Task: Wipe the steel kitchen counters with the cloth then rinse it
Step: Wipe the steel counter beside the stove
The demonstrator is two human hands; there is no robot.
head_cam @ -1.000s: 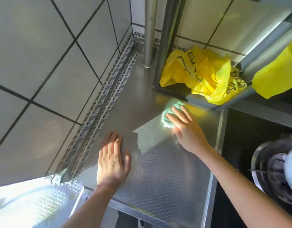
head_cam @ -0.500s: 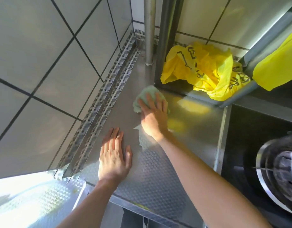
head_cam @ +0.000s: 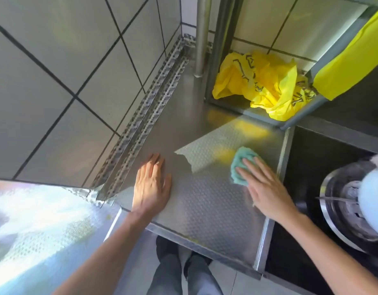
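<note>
A bunched green cloth (head_cam: pixel 240 167) lies on the dimpled steel counter (head_cam: pixel 205 209), close to its right edge. My right hand (head_cam: pixel 266 186) presses flat on the cloth with straight fingers, covering its near part. My left hand (head_cam: pixel 151 184) rests flat on the counter to the left, fingers straight, holding nothing.
A crumpled yellow plastic bag (head_cam: pixel 262 86) sits on a low shelf at the back. A steel pole (head_cam: pixel 202 37) stands in the tiled corner. Right of the counter is a dark sink (head_cam: pixel 307 162) with a metal bowl (head_cam: pixel 349 201). A perforated rail (head_cam: pixel 141 122) runs along the wall.
My right hand slid the cloth from the back of the counter near the pole to the right edge, nearer to me. My left hand stayed put.
</note>
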